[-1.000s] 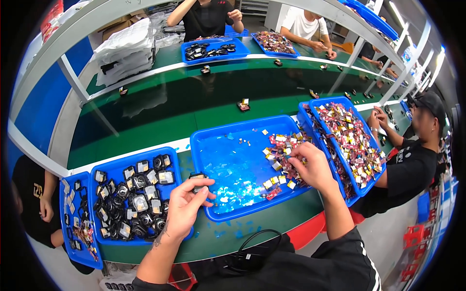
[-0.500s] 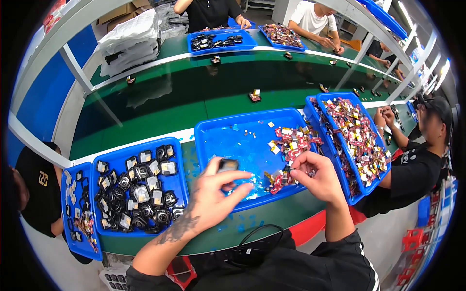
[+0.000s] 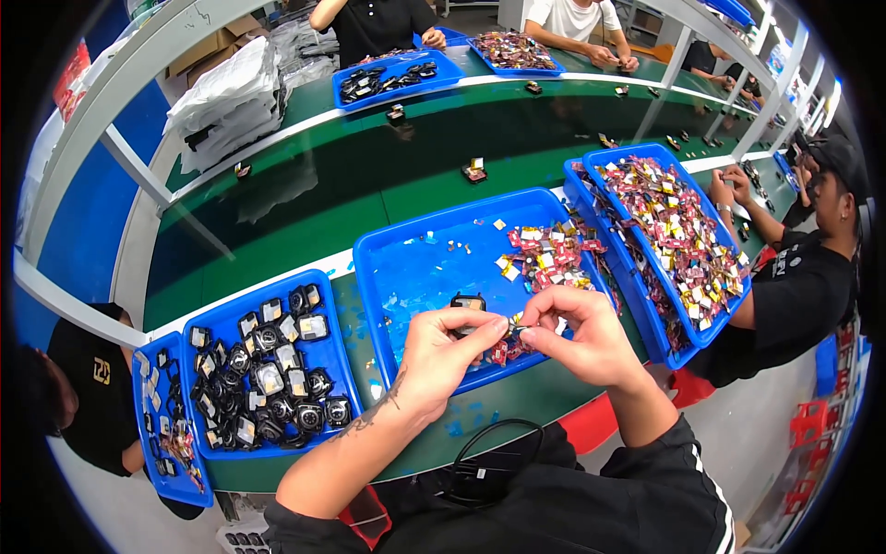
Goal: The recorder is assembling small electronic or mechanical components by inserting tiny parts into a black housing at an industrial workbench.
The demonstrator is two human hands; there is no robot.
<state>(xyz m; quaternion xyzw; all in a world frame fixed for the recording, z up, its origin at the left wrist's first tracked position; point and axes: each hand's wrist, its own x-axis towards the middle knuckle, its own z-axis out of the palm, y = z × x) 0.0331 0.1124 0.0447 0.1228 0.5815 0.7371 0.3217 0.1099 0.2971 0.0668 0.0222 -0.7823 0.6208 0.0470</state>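
Both my hands meet over the near right part of a wide blue tray (image 3: pixel 434 219), fingertips almost touching. My left hand (image 3: pixel 443 355) is closed, with a black watch case (image 3: pixel 468 302) showing just beyond its curled fingers. Its thumb and index finger are pinched together towards the right. My right hand (image 3: pixel 591 337) also pinches, thumb against fingers, on a tiny dark piece too small to name. Below and beyond the hands lie small red circuit boards (image 3: pixel 554 254) with yellow and white parts, heaped on the tray's right side. Scraps of blue film litter its floor.
At left stands a blue tray of black watch cases (image 3: pixel 268 379), beside a narrower blue tray (image 3: pixel 145 369). Stacked blue trays of circuit boards (image 3: pixel 669 240) rise at right. Beyond runs a green conveyor belt (image 3: pixel 369 171) carrying scattered pieces. Co-workers sit across and to both sides.
My left hand has moved right and slightly up with the watch case, its spread fingers closing into a pinch beside my right hand. The right hand has shifted slightly left. The whole view has tilted.
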